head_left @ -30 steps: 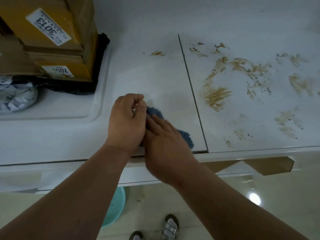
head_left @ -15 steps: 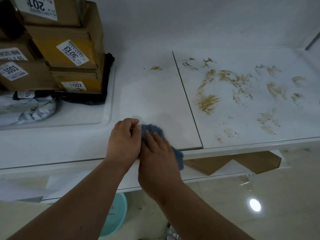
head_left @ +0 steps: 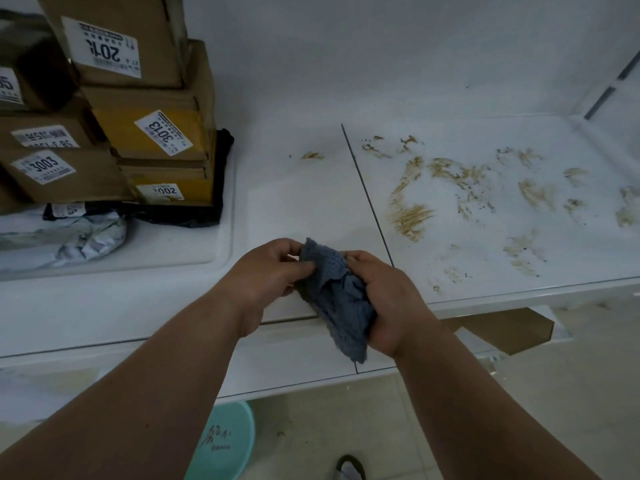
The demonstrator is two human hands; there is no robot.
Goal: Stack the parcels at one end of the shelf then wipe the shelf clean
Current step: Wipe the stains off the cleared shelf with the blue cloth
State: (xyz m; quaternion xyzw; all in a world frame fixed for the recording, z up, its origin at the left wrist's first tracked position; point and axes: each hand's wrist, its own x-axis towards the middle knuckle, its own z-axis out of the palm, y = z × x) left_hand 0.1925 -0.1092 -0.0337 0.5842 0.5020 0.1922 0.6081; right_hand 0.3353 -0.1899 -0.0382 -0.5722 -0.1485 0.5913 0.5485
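Left hand (head_left: 268, 271) and right hand (head_left: 388, 299): both gripping bunched blue cloth (head_left: 334, 296), frame centre. Brown smears (head_left: 446, 181), right: risk of spreading if wiped with soiled fold.

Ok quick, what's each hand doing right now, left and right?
Left hand: pinches the upper edge of the blue cloth.
Right hand: fingers curled round the same cloth, gripping its bunched middle.
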